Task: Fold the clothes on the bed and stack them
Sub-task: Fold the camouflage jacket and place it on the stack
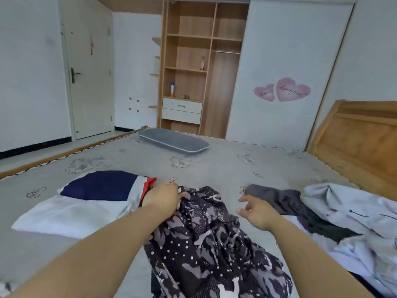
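Head view shows the bed [214, 166] with one folded navy-and-white garment [90, 201] at the left, while a pale shirt [352, 214] and grey garment [279, 198] lie crumpled at the right, so most folding remains. Left hand [163, 197] grasps the patterned garment [210, 250] in the middle; right hand [255, 211] hovers beside it, fingers spread and holding nothing.

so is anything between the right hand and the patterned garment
Nothing visible. The right hand hovers open just right of the patterned garment, with only bare mattress between them. The left hand already grips the garment's top edge.
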